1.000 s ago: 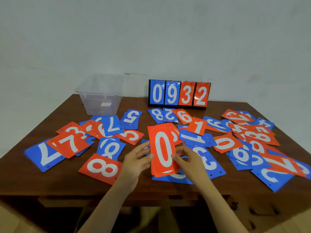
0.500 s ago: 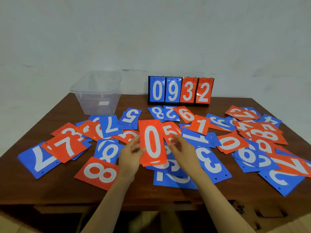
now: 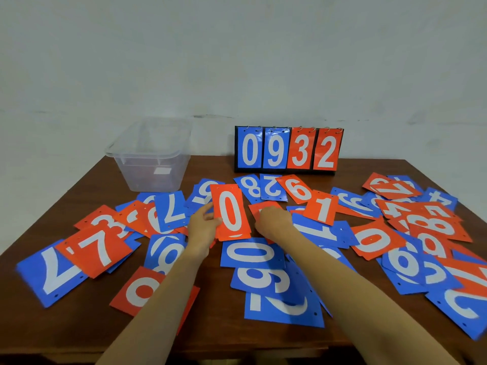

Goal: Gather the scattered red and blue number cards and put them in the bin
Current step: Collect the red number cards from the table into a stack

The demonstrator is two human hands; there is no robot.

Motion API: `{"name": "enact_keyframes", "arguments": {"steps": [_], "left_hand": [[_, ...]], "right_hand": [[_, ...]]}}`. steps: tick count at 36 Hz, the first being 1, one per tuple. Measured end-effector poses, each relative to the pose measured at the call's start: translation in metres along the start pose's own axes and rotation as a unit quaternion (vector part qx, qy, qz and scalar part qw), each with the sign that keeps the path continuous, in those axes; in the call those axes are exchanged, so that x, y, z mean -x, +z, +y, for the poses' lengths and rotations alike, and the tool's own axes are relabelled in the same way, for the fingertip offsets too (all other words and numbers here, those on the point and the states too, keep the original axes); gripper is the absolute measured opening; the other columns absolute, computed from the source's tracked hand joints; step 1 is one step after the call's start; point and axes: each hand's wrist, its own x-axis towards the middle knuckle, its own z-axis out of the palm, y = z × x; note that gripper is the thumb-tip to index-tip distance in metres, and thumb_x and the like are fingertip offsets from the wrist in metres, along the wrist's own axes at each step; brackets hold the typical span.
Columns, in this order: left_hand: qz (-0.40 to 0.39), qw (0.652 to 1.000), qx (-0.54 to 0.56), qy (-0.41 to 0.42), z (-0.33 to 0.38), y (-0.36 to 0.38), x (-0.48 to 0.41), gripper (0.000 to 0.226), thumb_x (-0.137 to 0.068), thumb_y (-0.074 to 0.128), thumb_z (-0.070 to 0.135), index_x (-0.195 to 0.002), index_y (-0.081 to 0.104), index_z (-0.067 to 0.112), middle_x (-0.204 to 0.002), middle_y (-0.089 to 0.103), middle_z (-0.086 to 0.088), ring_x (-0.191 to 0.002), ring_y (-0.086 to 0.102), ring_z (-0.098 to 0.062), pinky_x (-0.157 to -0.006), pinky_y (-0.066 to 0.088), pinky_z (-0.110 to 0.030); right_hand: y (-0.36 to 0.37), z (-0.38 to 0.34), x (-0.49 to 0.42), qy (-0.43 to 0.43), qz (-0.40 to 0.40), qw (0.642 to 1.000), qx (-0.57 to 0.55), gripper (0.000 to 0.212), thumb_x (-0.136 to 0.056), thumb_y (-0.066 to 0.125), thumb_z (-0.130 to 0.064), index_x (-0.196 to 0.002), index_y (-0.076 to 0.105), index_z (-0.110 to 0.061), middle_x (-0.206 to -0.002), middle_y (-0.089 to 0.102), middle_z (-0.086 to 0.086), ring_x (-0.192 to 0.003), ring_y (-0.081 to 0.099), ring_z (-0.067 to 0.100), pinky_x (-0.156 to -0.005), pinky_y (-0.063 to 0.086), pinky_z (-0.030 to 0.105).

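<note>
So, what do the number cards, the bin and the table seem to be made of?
The red 0 card, like the others: probably thin stiff plastic or laminated card; it looks glossy, with small punched holes. The bin: clear, slightly frosted plastic; the wall behind shows through it. The table: dark reddish-brown wood or veneer, judging by faint grain; low sheen.

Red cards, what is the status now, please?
Left hand grips red 0 stack. Right hand on another red card, grip unclear. Bin back left, nothing blocking.
</note>
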Motion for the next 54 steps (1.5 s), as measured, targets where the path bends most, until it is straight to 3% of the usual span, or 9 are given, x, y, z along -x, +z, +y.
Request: {"name": "enact_keyframes", "arguments": {"steps": [3, 6, 12, 23, 29, 35, 39, 45, 54], "left_hand": [[0.008, 1.0, -0.001, -0.006, -0.003, -0.001, -0.002, 0.055, -0.09, 0.061, 0.013, -0.14, 0.042, 0.023, -0.13, 0.058, -0.009, -0.114, 0.06, -0.025, -0.081, 0.056, -0.04], [0.018, 1.0, -0.001, -0.005, -0.003, -0.003, -0.002, 0.055, -0.09, 0.061, 0.014, -0.141, 0.041, 0.023, -0.131, 0.056, -0.008, -0.116, 0.058, -0.025, -0.079, 0.055, -0.038], [0.024, 1.0, -0.015, 0.004, -0.003, -0.009, -0.002, 0.055, -0.09, 0.062, 0.016, -0.14, 0.041, 0.025, -0.132, 0.056, -0.008, -0.115, 0.059, -0.025, -0.083, 0.056, -0.041], [0.04, 0.999, -0.027, 0.02, -0.01, -0.013, 0.001, 0.055, -0.091, 0.06, 0.016, -0.141, 0.04, 0.023, -0.131, 0.056, -0.01, -0.115, 0.059, -0.026, -0.088, 0.054, -0.045], [0.059, 0.997, -0.027, 0.052, -0.006, -0.021, 0.009, 0.053, -0.091, 0.06, 0.016, -0.141, 0.041, 0.02, -0.132, 0.055, -0.01, -0.118, 0.057, -0.026, -0.089, 0.051, -0.043], [-0.016, 0.995, 0.06, 0.073, 0.01, -0.014, 0.027, 0.052, -0.089, 0.063, 0.016, -0.137, 0.045, 0.025, -0.125, 0.059, -0.004, -0.11, 0.061, -0.023, -0.081, 0.057, -0.04], [-0.117, 0.98, 0.139, 0.085, 0.026, 0.001, 0.046, 0.047, -0.086, 0.065, 0.009, -0.128, 0.051, 0.026, -0.103, 0.07, 0.001, -0.094, 0.07, -0.019, -0.077, 0.058, -0.038], [-0.171, 0.969, 0.15, 0.095, 0.033, 0.023, 0.063, 0.05, -0.085, 0.065, 0.009, -0.13, 0.051, 0.027, -0.11, 0.07, 0.0, -0.096, 0.07, -0.017, -0.078, 0.059, -0.037], [-0.171, 0.97, 0.144, 0.091, 0.023, 0.042, 0.069, 0.056, -0.084, 0.067, 0.008, -0.133, 0.049, 0.028, -0.109, 0.07, 0.005, -0.095, 0.07, -0.014, -0.07, 0.058, -0.027]], "right_hand": [[0.003, -0.002, -0.002, -0.017, 0.012, 0.999, 0.04, 0.023, -0.095, 0.047, -0.028, -0.102, 0.06, -0.011, -0.094, 0.059, 0.006, -0.098, 0.062, 0.022, -0.079, 0.05, 0.029], [0.0, -0.003, -0.006, -0.015, 0.011, 0.999, 0.025, 0.026, -0.094, 0.052, -0.026, -0.114, 0.058, -0.01, -0.11, 0.061, 0.007, -0.102, 0.06, 0.022, -0.082, 0.049, 0.029], [0.003, 0.0, -0.015, 0.039, -0.023, 0.988, -0.145, 0.088, -0.082, 0.065, -0.042, -0.148, 0.015, -0.013, -0.143, 0.039, 0.012, -0.125, 0.047, 0.03, -0.094, 0.048, 0.039], [0.006, -0.008, 0.006, -0.139, 0.067, 0.986, 0.06, 0.035, -0.096, 0.049, -0.011, -0.132, 0.048, -0.011, -0.124, 0.059, 0.011, -0.106, 0.061, 0.025, -0.084, 0.051, 0.031], [-0.007, 0.007, 0.018, -0.101, 0.177, 0.96, -0.191, 0.042, -0.097, 0.047, -0.018, -0.138, 0.04, -0.019, -0.111, 0.065, 0.005, -0.088, 0.063, 0.02, -0.071, 0.054, 0.029], [-0.037, 0.037, 0.05, -0.08, 0.2, 0.762, -0.611, 0.03, -0.093, 0.054, -0.007, -0.119, 0.053, -0.022, -0.099, 0.061, -0.008, -0.086, 0.061, 0.005, -0.059, 0.048, 0.015], [-0.031, 0.047, 0.06, -0.071, 0.203, 0.789, -0.575, 0.017, -0.092, 0.057, -0.01, -0.108, 0.059, -0.016, -0.1, 0.061, -0.005, -0.085, 0.056, -0.002, -0.06, 0.041, 0.009], [-0.021, 0.053, 0.063, -0.003, 0.221, 0.795, -0.564, 0.021, -0.087, 0.066, -0.022, -0.107, 0.059, -0.019, -0.101, 0.06, -0.006, -0.096, 0.056, 0.011, -0.077, 0.047, 0.022], [-0.012, 0.052, 0.063, 0.016, 0.228, 0.757, -0.613, 0.011, -0.09, 0.062, -0.018, -0.095, 0.053, -0.013, -0.082, 0.055, -0.006, -0.079, 0.057, 0.009, -0.06, 0.041, 0.016]]}}
